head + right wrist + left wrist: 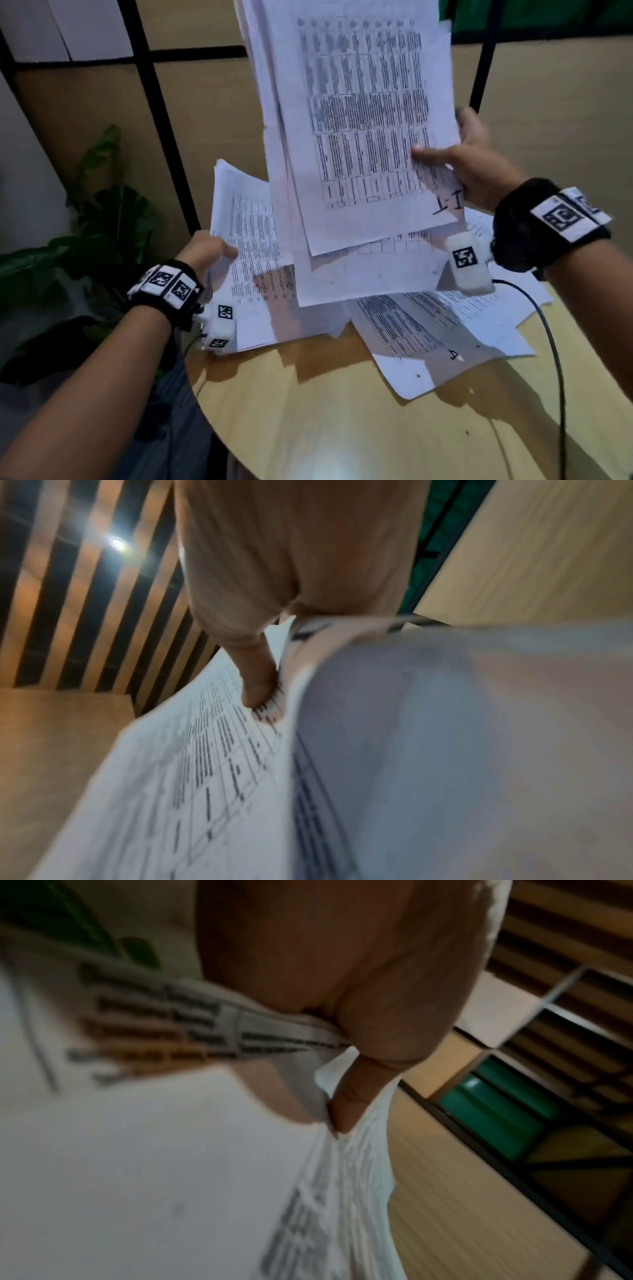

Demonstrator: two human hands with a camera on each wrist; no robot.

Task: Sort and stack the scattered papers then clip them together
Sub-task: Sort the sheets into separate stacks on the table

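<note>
Nearest lies bare table, a light wood top with a rounded edge, crossed on the right by a black cable. Beyond it loose sheets lie fanned and overlapping on the wood, white, printed with dense tables; how many cannot be told, but at least three.

The left hand grips a sheaf by its left edge, thumb on top and fingers curled under; in the left wrist view the thumb presses into the edges of many pages.

Higher and farther, the right hand holds a second bundle upright above the table, thumb clamped across the front sheet near a handwritten "11", fingers behind. The right wrist view shows that thumb pressed on the printed page.

Two hands, two held bundles. A plant stands at far left.
</note>
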